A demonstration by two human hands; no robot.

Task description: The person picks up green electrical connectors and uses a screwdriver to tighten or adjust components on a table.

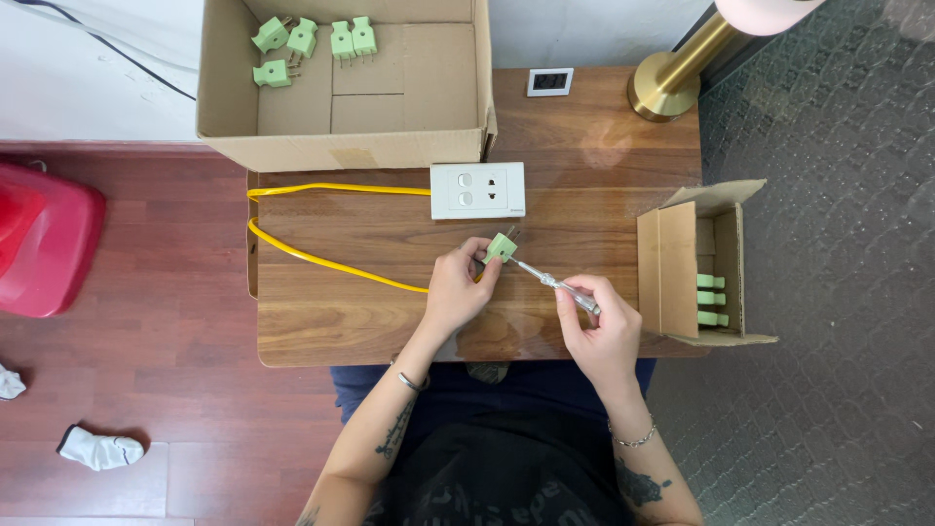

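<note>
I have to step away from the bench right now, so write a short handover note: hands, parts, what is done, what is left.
Left hand holds a green plug over the wooden table.
Right hand holds a screwdriver, its tip at the plug.
Yellow cable runs across the table toward the left hand; white socket plate lies above it.
Done: five green plugs lie in the big cardboard box.
Left: three more plugs in the small box; whether the held plug's screw is tight cannot be told.
</note>
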